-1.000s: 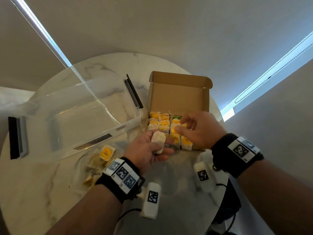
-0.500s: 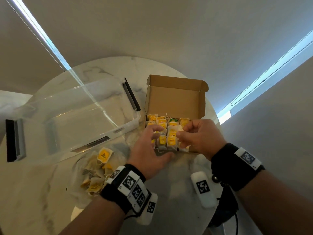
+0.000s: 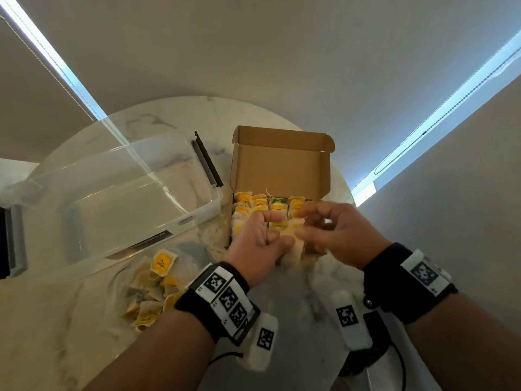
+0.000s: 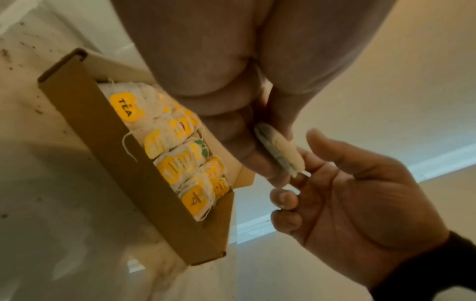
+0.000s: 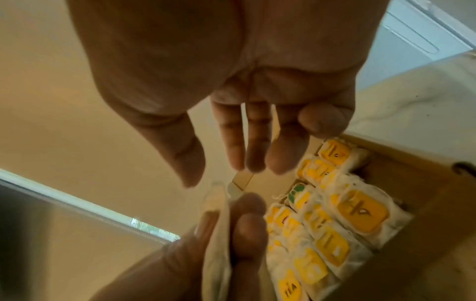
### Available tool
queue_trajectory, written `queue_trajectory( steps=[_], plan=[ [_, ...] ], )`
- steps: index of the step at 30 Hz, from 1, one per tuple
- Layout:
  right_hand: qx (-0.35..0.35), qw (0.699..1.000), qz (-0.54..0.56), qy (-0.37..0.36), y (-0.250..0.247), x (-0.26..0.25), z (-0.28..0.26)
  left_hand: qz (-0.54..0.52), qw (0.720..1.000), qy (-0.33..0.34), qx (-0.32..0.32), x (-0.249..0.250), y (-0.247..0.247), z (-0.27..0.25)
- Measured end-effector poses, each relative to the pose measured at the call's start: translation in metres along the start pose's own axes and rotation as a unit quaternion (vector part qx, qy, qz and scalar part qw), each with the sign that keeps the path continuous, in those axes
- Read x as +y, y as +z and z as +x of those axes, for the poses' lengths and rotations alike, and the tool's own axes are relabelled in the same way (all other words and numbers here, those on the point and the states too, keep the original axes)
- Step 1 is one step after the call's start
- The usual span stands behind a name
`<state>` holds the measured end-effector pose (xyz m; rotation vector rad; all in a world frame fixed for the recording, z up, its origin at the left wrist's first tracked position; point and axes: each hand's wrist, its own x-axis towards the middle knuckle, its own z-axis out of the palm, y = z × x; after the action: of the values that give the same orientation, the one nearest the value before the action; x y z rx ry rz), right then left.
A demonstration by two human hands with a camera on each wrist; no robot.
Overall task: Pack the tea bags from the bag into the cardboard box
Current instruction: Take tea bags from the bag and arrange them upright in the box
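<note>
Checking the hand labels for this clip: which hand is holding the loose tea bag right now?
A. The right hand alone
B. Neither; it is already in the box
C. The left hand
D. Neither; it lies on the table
C. The left hand pinches the tea bag between thumb and fingers beside the cardboard box, while the right hand is open with its fingertips near the bag's end.

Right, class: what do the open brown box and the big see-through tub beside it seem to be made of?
The open brown box: matte cardboard, judging by its folded flaps and raw tan edges. The big see-through tub: probably glossy clear plastic, since the marbled tabletop shows through it and its walls catch light streaks.
</note>
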<state>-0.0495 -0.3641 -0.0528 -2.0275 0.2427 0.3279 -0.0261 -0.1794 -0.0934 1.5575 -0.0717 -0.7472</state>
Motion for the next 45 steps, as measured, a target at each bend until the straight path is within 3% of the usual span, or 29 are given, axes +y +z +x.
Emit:
queue_trajectory(
  steps=[3, 5, 10, 19, 27, 36, 41, 43, 45],
  plan=[
    [-0.052, 0.997, -0.061, 0.000, 0.002, 0.011, -0.001, 0.051, 0.998, -0.023, -0.035, -0.009, 0.008, 0.002],
    [-0.022, 0.997, -0.066, 0.043, -0.004, 0.023, 0.007, 0.079, 0.994, -0.061, -0.035, -0.016, 0.008, 0.002],
    [0.037, 0.981, -0.165, 0.100, -0.015, 0.044, 0.043, 0.158, 0.980, -0.112, 0.045, -0.043, -0.015, 0.004],
    [0.066, 0.923, -0.374, 0.067, -0.006, 0.050, 0.073, 0.131, 0.980, -0.109, 0.105, -0.064, -0.020, 0.011],
    [0.117, 0.891, -0.414, 0.144, 0.006, 0.046, 0.080, 0.105, 0.981, -0.116, 0.112, -0.069, -0.022, 0.015],
    [0.136, 0.903, -0.391, 0.115, -0.003, 0.054, 0.072, 0.197, 0.972, -0.097, 0.087, -0.044, -0.020, -0.002],
    [0.180, 0.930, -0.317, 0.055, -0.003, 0.029, 0.043, 0.192, 0.980, -0.045, 0.002, 0.008, -0.032, -0.050],
    [0.156, 0.948, -0.279, 0.013, 0.015, 0.011, 0.028, 0.141, 0.990, -0.005, 0.004, 0.035, -0.053, -0.080],
    [0.067, 0.965, -0.251, -0.033, 0.043, -0.009, 0.016, 0.114, 0.990, 0.025, 0.078, 0.054, -0.087, -0.113]
  ],
)
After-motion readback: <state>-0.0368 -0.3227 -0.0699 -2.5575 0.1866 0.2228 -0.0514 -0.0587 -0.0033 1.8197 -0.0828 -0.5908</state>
